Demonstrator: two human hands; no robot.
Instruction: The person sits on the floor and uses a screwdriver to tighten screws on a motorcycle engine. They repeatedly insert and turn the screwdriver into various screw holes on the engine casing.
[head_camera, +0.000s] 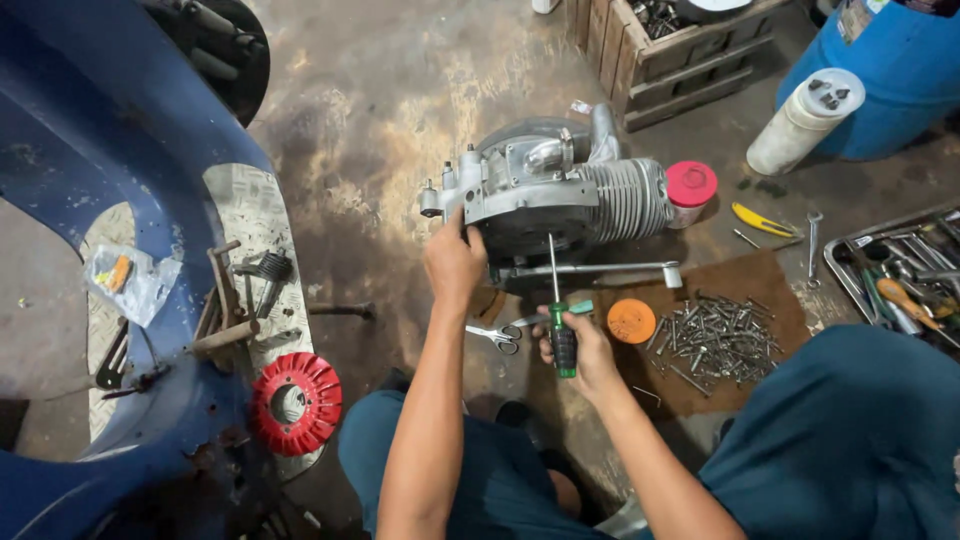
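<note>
While the left hand (453, 262) is pressed against the near edge of the engine (555, 195), fingers curled over the casing rim and clamped on it, the right hand (585, 350) has its fingers wrapped tight round the green-and-black handle of a screwdriver (558, 310) whose shaft runs straight up to the underside of the case. The engine sits on its side on the stained concrete floor, finned cylinder pointing right with a red cap (691, 184) on the end, just beyond a brown mat (760, 285) covered in loose bolts (712, 345). If it were me, I'd keep the shaft dead in line with the screw and lean some weight into it before twisting, since a tip sitting at an angle looks like the easy way to chew up the head, and I can't tell from here how well the tip is seated. The bracing hand matters too, because nothing else seems to stop the engine rocking on the floor. Both forearms reach forward from the knees, left one nearly straight, right one bent in from the side with the wrist cocked so the handle stands upright. Scissors (497, 335) and an orange lid (631, 321) lie right beside the right hand, close enough to knock, and a red finned fan wheel (296, 403) rests off to the left on the blue scooter body (110, 130)
</note>
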